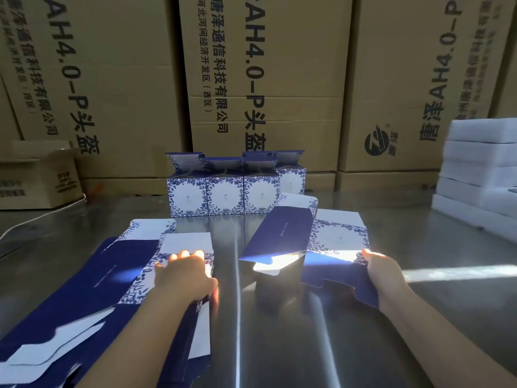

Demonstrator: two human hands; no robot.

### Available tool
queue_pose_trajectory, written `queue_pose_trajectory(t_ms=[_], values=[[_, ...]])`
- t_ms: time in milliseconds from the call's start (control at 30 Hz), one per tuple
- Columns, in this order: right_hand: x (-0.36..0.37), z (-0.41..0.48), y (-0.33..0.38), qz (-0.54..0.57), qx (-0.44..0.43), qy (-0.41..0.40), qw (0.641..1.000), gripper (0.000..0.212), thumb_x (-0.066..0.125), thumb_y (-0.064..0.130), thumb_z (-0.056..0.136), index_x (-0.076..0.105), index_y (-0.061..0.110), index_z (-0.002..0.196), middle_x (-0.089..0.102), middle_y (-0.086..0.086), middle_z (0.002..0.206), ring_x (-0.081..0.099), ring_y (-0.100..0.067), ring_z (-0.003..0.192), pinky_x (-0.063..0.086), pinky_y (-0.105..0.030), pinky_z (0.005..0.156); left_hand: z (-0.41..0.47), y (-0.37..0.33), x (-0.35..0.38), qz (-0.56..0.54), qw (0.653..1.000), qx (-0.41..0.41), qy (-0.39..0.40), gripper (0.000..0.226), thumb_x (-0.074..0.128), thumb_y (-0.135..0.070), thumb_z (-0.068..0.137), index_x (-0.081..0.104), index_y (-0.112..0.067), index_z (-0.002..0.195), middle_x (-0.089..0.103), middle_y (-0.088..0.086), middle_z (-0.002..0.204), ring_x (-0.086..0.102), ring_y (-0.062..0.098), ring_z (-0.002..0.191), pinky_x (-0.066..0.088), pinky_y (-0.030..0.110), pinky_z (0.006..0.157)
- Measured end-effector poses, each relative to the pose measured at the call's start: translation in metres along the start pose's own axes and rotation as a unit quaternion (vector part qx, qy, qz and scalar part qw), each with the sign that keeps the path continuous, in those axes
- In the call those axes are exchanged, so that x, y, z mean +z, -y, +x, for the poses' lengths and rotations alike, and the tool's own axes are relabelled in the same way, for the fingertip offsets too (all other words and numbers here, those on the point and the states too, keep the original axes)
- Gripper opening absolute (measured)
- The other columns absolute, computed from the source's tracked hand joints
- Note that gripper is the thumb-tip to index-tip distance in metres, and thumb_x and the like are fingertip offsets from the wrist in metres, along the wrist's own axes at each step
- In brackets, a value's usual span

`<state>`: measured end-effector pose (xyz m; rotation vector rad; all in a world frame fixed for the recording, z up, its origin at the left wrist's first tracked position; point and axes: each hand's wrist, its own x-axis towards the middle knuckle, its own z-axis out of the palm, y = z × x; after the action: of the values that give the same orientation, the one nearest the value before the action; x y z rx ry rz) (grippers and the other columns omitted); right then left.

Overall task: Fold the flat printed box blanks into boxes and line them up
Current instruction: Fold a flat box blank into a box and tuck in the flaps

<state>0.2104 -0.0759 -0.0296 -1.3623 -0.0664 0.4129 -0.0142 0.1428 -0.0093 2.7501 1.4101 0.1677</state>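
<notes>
While sunlight cuts a bright band across the steel bench (279, 345), the left hand (184, 273) lies at about 8 o'clock on the stack of flat blanks (84, 289). Its fingers curl over the top blank (184, 242) and its thumb hooks that sheet's right edge, so it is grasping the sheet. The stack fans out navy and white towards 7 o'clock and runs off the near left of the view. At about 4 o'clock the right hand (383, 273) pinches the near right corner of a half-opened blank (282, 233). That blank's navy panel stands tilted up off the bench while its floral white panel lies flatter beside it. Four folded boxes (223, 194) stand at 12 o'clock in a row, side by side and touching, with their top flaps up; the rightmost sits slightly behind the others. Behind them rise big brown cartons (279, 79) printed with black lettering. A smaller carton (36, 180) sits at 10 o'clock with a white cable (42, 217) trailing just beside it. White foam slabs (481, 163) are piled at 2 o'clock.
</notes>
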Motion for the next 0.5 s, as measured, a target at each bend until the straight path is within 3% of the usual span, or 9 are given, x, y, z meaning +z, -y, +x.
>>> queue_pose_trajectory(t_ms=[100, 167, 233, 300, 333, 400, 467, 500], values=[[0.003, -0.004, 0.003, -0.018, -0.004, -0.003, 1.0, 0.028, 0.045, 0.017, 0.099, 0.049, 0.011, 0.072, 0.046, -0.006, 0.057, 0.046, -0.014, 0.028, 0.031, -0.012, 0.03, 0.002, 0.006, 0.001, -0.001, 1.0, -0.019, 0.018, 0.066, 0.053, -0.052, 0.082, 0.034, -0.025, 0.139, 0.039, 0.003, 0.141, 0.034, 0.024, 0.131, 0.03, 0.042, 0.105], [0.004, -0.007, 0.005, -0.058, -0.024, -0.004, 0.998, 0.025, 0.044, 0.016, 0.1, 0.051, 0.008, 0.078, 0.047, -0.009, 0.063, 0.049, -0.021, 0.043, 0.028, -0.01, 0.027, 0.003, 0.004, 0.0, -0.009, 1.0, -0.013, 0.004, 0.068, 0.048, -0.057, 0.086, 0.033, -0.02, 0.14, 0.037, 0.007, 0.144, 0.032, 0.027, 0.133, 0.027, 0.042, 0.107], [0.005, -0.007, 0.006, -0.086, -0.043, 0.009, 0.995, 0.021, 0.043, 0.017, 0.1, 0.052, 0.007, 0.084, 0.048, -0.009, 0.067, 0.045, -0.021, 0.053, 0.026, -0.01, 0.027, 0.004, -0.005, 0.0, -0.104, 0.994, 0.005, -0.037, 0.063, 0.046, -0.053, 0.09, 0.037, -0.015, 0.139, 0.04, 0.009, 0.144, 0.034, 0.028, 0.133, 0.026, 0.037, 0.107], [0.006, -0.006, 0.005, -0.1, -0.054, 0.029, 0.993, 0.02, 0.043, 0.019, 0.1, 0.053, 0.007, 0.088, 0.049, -0.01, 0.071, 0.045, -0.022, 0.057, 0.037, -0.017, 0.039, 0.005, -0.021, -0.001, -0.249, 0.965, 0.028, -0.082, 0.056, 0.047, -0.048, 0.092, 0.045, -0.014, 0.136, 0.048, 0.007, 0.139, 0.041, 0.026, 0.129, 0.033, 0.036, 0.105], [0.006, -0.005, 0.005, -0.111, -0.056, 0.036, 0.992, 0.02, 0.044, 0.019, 0.099, 0.054, 0.006, 0.089, 0.051, -0.01, 0.072, 0.046, -0.022, 0.06, 0.039, -0.023, 0.048, 0.005, -0.029, -0.001, -0.311, 0.944, 0.033, -0.108, 0.047, 0.047, -0.046, 0.092, 0.054, -0.016, 0.127, 0.058, 0.005, 0.129, 0.049, 0.026, 0.122, 0.039, 0.035, 0.098], [0.008, -0.004, 0.004, -0.126, -0.046, 0.04, 0.99, 0.021, 0.047, 0.02, 0.098, 0.056, 0.005, 0.086, 0.053, -0.01, 0.068, 0.047, -0.023, 0.06, 0.035, -0.03, 0.054, 0.001, -0.043, 0.0, -0.424, 0.893, 0.006, -0.149, 0.037, 0.046, -0.041, 0.093, 0.072, -0.018, 0.081, 0.071, -0.002, 0.08, 0.063, 0.025, 0.089, 0.044, 0.03, 0.072], [0.009, -0.003, 0.005, -0.135, -0.025, 0.044, 0.99, 0.025, 0.05, 0.02, 0.096, 0.057, 0.006, 0.077, 0.056, -0.009, 0.06, 0.05, -0.024, 0.056, 0.036, -0.029, 0.052, -0.002, -0.049, 0.001, -0.483, 0.863, -0.046, -0.143, 0.055, 0.046, -0.032, 0.094, 0.058, -0.014, 0.042, 0.057, 0.0, 0.044, 0.059, 0.024, 0.063, 0.039, 0.028, 0.06], [0.009, -0.002, 0.006, -0.144, -0.017, 0.047, 0.988, 0.026, 0.052, 0.02, 0.096, 0.058, 0.006, 0.074, 0.057, -0.009, 0.058, 0.052, -0.024, 0.054, 0.037, -0.029, 0.051, -0.003, -0.05, 0.004, -0.497, 0.857, -0.054, -0.124, 0.055, 0.046, -0.027, 0.093, 0.056, -0.014, 0.041, 0.053, 0.002, 0.039, 0.057, 0.023, 0.057, 0.041, 0.028, 0.06]])
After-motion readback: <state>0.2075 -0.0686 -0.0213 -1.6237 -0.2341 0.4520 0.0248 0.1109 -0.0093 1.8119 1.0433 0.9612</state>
